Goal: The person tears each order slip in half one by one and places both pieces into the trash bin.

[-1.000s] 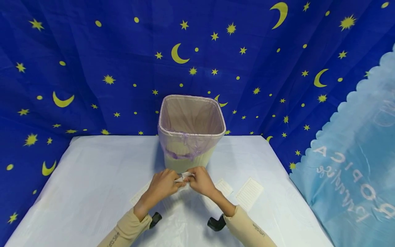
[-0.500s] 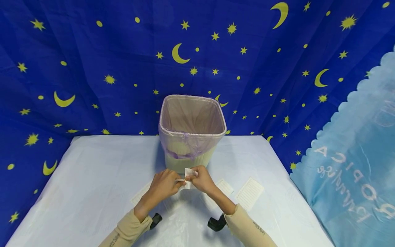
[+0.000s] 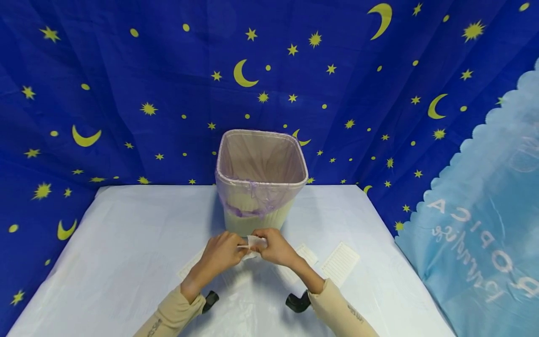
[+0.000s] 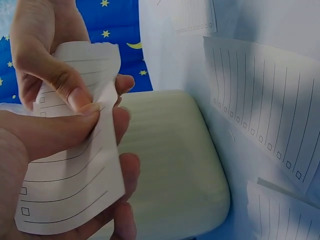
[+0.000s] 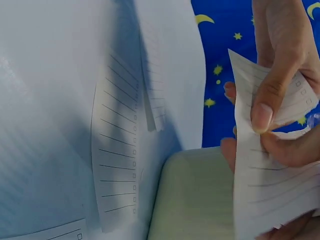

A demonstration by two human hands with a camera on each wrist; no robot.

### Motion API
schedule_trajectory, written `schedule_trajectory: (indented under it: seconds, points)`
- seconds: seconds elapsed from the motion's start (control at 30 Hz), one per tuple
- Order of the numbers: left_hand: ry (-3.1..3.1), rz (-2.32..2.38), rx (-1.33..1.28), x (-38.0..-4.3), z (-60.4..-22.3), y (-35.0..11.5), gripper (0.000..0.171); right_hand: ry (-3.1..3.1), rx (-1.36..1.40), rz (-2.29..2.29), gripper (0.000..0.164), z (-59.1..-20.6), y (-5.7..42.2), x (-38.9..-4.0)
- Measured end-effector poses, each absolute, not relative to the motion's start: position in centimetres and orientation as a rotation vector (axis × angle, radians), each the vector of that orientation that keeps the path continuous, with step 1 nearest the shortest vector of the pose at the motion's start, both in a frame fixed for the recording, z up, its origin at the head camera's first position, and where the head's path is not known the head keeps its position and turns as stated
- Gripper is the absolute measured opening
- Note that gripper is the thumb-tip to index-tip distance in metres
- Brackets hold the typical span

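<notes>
Both hands meet in front of the bin, pinching one lined checklist sheet (image 4: 65,175) between thumbs and fingers. My left hand (image 3: 222,250) grips the sheet from the left side, its thumb pressed on the paper. From the other side my right hand (image 3: 273,248) pinches it, the two thumb tips touching or nearly so. The sheet is bent and creased at the thumbs. In the right wrist view a ragged split parts its edge between the hands. Just beyond stands a cream wastebasket (image 3: 236,224) with a purple liner bag (image 3: 269,199) folded over its rim.
More lined sheets lie on the white-covered table (image 3: 126,252): one at the right (image 3: 340,263), a smaller piece (image 3: 306,255) beside it, and one partly under the left forearm (image 3: 191,264). A blue starry curtain (image 3: 168,70) hangs behind.
The paper between the hands has turned; a white flap rose at the right fingers half a second ago and now sits lower and further left. The hands stay in nearly the same place.
</notes>
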State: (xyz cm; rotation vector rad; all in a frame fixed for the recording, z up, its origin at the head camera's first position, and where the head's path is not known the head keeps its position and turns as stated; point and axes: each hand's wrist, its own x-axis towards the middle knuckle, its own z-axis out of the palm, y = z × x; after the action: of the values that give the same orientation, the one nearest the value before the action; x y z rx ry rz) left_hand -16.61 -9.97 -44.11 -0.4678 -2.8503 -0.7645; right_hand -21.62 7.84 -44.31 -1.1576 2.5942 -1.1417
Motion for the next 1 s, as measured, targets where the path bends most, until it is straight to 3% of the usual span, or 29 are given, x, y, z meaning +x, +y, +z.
schedule_trajectory:
  seconds: [0.23, 0.6, 0.8, 1.0]
  points:
    - [-2.921, -0.921, -0.378, -16.7, -44.3, -9.9, 0.014, 2.704, -1.173, -1.048, 0.020, -43.9, 7.9, -21.0]
    - [-2.928, -0.889, -0.367, -16.7, -44.3, -9.9, 0.013, 2.794, -1.206, -0.868, 0.014, -43.7, 8.0, -20.6]
    - [-2.903, -0.857, -0.399, -16.6, -44.4, -9.9, 0.011, 2.835, -1.201, -0.819, 0.027, -43.7, 7.8, -20.4]
    - [-2.854, -0.851, -0.488, -16.5, -44.3, -9.9, 0.014, 2.839, -1.133, -0.950, 0.025, -44.0, 7.6, -20.5]
